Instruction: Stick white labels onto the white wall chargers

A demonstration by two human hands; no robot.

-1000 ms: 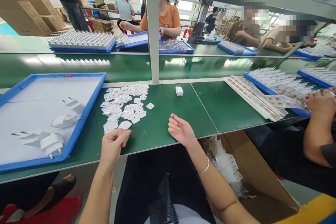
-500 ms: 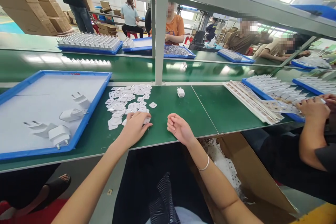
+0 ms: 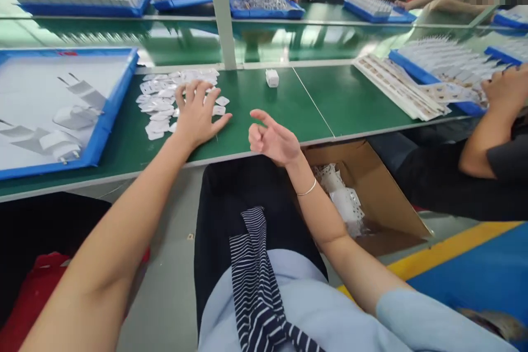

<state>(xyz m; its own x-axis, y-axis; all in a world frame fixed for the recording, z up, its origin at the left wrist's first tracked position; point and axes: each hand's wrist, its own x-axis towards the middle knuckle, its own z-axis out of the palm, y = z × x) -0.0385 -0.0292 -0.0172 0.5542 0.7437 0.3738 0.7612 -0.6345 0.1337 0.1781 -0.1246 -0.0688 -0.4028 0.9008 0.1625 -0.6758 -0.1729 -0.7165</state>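
Note:
My left hand [image 3: 198,113] lies over the near right side of a loose pile of flat white plastic pieces [image 3: 159,107], its fingers spread and pointing away from me. Some pieces are hidden beneath the palm. Just right of it, my right hand [image 3: 274,138] hovers near the table's front edge, fingers loosely curled, forefinger stretched out and apart from the thumb, with nothing visible in it. Beyond the right hand, a single white plug charger [image 3: 271,78] stands on the green table [image 3: 247,99].
At the left, a blue-rimmed tray [image 3: 105,121] holds several white plug chargers [image 3: 61,146]. Flat strips [image 3: 400,88] lie on the right beside another blue tray of chargers, where a co-worker's hand [image 3: 505,88] is busy. An open cardboard box [image 3: 383,198] with scraps stands below the table edge.
The view has tipped downward. My left hand has spread its fingers over the pieces, and my right hand has loosened from a closed curl, its forefinger now extended.

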